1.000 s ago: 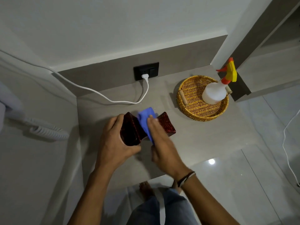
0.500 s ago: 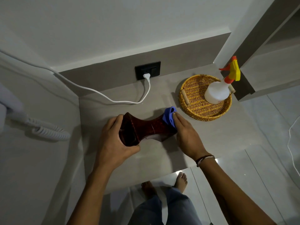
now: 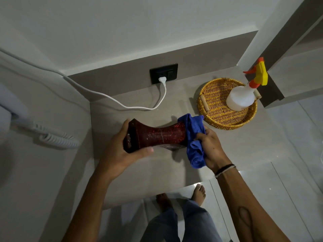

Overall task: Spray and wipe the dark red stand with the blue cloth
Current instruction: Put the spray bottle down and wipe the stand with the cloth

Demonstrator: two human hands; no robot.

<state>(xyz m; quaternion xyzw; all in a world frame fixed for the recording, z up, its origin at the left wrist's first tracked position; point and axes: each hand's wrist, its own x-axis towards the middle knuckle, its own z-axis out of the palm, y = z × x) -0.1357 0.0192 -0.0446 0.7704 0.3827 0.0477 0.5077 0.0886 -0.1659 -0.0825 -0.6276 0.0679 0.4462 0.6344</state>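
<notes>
The dark red stand (image 3: pixel 160 137) lies on its side over the grey counter (image 3: pixel 157 172), its waist narrow and both ends flared. My left hand (image 3: pixel 122 151) grips its left end. My right hand (image 3: pixel 211 147) holds the blue cloth (image 3: pixel 194 137) bunched against the stand's right end, which the cloth hides. The white spray bottle (image 3: pixel 241 96) with its orange and yellow trigger head stands in the wicker tray (image 3: pixel 215 117) at the back right, touched by neither hand.
A white cable (image 3: pixel 136 107) runs from the black wall socket (image 3: pixel 163 73) across the back of the counter. A coiled cord (image 3: pixel 57 139) hangs on the left wall. The counter's front edge is just below my hands, with floor tiles and my feet beyond.
My right hand has carried the cloth from the stand's middle to its right end and now wraps it around that end. The left hand keeps its grip on the left end.
</notes>
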